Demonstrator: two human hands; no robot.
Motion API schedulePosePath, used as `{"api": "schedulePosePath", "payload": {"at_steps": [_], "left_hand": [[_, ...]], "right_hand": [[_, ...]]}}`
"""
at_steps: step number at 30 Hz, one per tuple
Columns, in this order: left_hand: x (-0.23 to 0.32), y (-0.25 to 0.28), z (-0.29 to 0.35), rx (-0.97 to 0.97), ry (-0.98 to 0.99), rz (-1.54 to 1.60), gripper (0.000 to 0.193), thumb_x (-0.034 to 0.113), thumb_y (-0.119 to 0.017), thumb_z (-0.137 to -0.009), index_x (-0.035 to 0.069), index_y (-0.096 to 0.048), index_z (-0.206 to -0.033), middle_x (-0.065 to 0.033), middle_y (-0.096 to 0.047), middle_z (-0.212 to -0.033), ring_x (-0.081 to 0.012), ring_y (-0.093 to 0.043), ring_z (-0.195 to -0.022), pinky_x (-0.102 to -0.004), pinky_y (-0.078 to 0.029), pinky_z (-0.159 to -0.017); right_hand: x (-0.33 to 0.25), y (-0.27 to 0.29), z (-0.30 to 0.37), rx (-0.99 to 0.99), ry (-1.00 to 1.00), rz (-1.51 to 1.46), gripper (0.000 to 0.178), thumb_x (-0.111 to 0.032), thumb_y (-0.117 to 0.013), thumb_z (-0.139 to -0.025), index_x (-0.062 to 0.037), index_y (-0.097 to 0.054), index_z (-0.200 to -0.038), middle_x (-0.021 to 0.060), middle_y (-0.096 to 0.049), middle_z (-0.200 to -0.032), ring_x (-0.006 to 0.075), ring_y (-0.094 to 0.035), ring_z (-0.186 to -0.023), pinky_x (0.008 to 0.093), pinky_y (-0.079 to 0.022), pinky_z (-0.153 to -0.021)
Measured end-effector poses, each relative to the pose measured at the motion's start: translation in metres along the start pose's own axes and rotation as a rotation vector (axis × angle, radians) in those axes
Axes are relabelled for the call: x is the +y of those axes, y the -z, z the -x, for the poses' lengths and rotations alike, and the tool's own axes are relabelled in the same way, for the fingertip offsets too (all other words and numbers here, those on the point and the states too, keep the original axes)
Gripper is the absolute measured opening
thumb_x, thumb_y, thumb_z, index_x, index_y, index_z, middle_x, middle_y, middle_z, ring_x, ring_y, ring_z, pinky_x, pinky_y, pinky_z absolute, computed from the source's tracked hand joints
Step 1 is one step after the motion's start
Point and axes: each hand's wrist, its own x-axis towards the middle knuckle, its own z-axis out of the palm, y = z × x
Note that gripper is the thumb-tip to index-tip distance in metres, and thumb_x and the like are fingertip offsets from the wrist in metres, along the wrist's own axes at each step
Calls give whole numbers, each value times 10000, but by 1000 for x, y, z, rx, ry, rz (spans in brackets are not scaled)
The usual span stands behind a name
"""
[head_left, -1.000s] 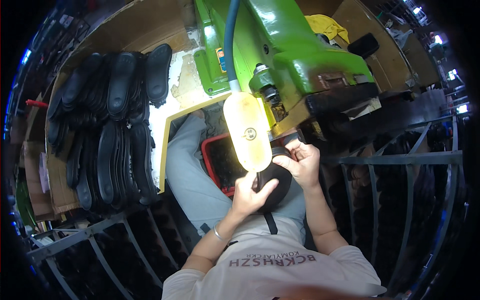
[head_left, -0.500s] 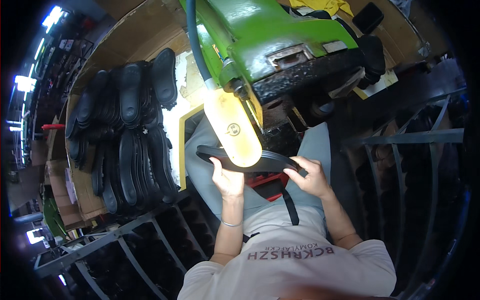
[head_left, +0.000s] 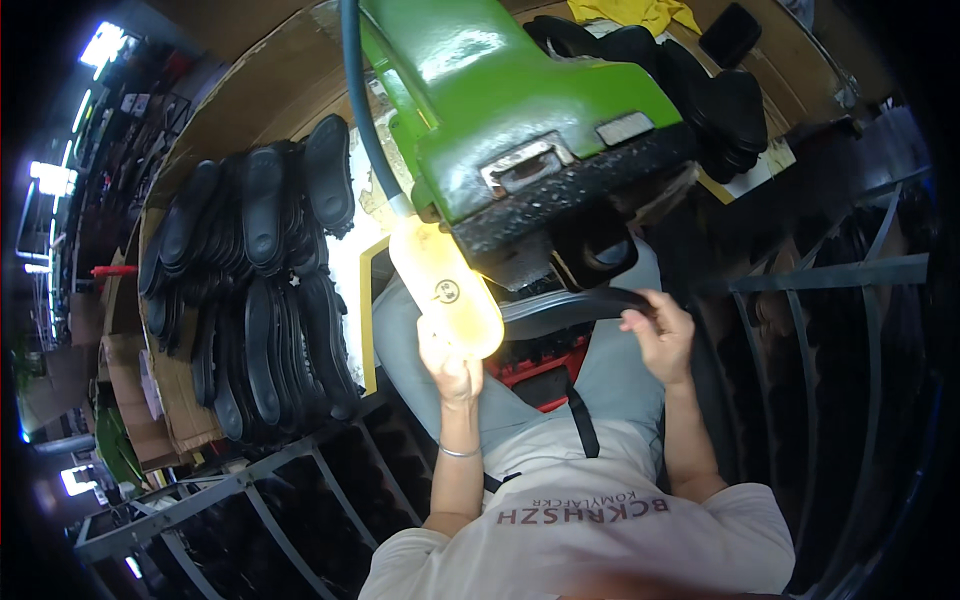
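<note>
A black shoe sole (head_left: 572, 304) is held crosswise above my lap, just below the head of a green machine (head_left: 540, 110). My right hand (head_left: 664, 335) grips its right end, thumb and fingers closed around the edge. At the other end is my left hand (head_left: 452, 372), its thumb raised and its fingers partly hidden by a glowing yellow lamp (head_left: 440, 265). That lamp also covers the sole's left end. The sole's near edge bows slightly upward beneath the machine's dark lower part (head_left: 595, 250).
Stacks of black soles (head_left: 262, 215) fill a cardboard box (head_left: 160, 395) on the left. More soles (head_left: 715, 110) and a yellow cloth (head_left: 640, 12) lie behind the machine. Metal racks (head_left: 830, 272) flank me on both sides. Something red (head_left: 545, 375) sits between my legs.
The sole has shifted right and up, closer under the machine head, and my right hand has moved with it. My left hand now sits partly behind the lamp. The view has shifted slightly.
</note>
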Motion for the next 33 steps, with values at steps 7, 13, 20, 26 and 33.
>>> {"api": "schedulePosePath", "payload": {"at_steps": [7, 13, 20, 26, 33], "left_hand": [[4, -75, -9, 22, -219, -800, 215, 56, -778, -691, -16, -621, -819, -75, -576, -919, -172, -558, -827, -256, -449, -745], [16, -66, -18, -4, -295, -842, 243, 4, -755, -696, 0, -615, -894, -56, -594, -890, -161, -566, -815, -260, -466, -698], [53, -20, -6, 142, -54, -354, 250, -99, -685, -686, -7, -523, -854, -77, -562, -797, -135, -549, -718, -241, -445, -683], [71, 4, 11, 73, -212, -500, 305, -119, -716, -662, -5, -517, -863, -127, -592, -835, -164, -584, -748, -265, -487, -704], [35, -70, -19, -89, -395, -732, 241, -29, -744, -634, -29, -616, -839, -137, -616, -824, -242, -606, -721, -304, -494, -649]], "right_hand": [[12, 43, -39, 265, -34, -198, 232, -80, -594, -867, 58, -553, -1048, 93, -628, -808, 97, -572, -572, 220, -493, -515], [-4, 27, -57, 263, -43, -269, 130, -100, -599, -867, 2, -530, -909, -2, -546, -632, 13, -432, -423, 149, -364, -380], [-7, -24, -33, 81, -120, -319, 153, -99, -580, -860, 16, -509, -931, 24, -553, -650, 16, -439, -436, 154, -390, -401], [17, -39, -24, -14, -79, -245, 182, 0, -566, -820, 48, -536, -993, 62, -602, -745, 63, -519, -521, 188, -488, -494], [25, 20, -51, 332, -96, -355, 141, -85, -550, -885, -4, -543, -1000, 35, -591, -775, 53, -514, -555, 171, -442, -443]]}}
